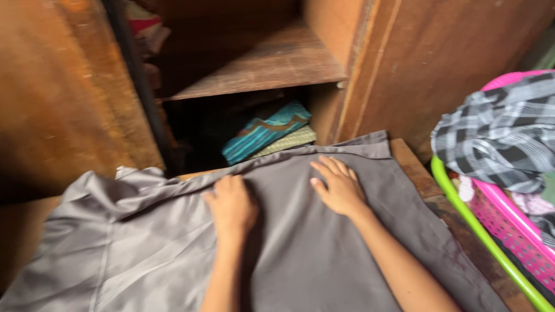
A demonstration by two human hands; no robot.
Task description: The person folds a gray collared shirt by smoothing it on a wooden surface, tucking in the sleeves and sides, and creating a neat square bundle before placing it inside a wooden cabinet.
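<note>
Pressing both palms flat on the grey cloth [162, 268], I am spreading it over the wooden desk [4, 241] in front of the open cupboard [257, 71]. My left hand [232, 205] is resting with fingers curled near the far hem; my right hand [338, 187] is lying open, fingers splayed, so neither grip is closing on anything. It is looking thin, soft, light and a little slippery, creasing easily. I am judging the far hem and corners the best places to pinch. A laundry basket [525, 243] is sitting at my right.
</note>
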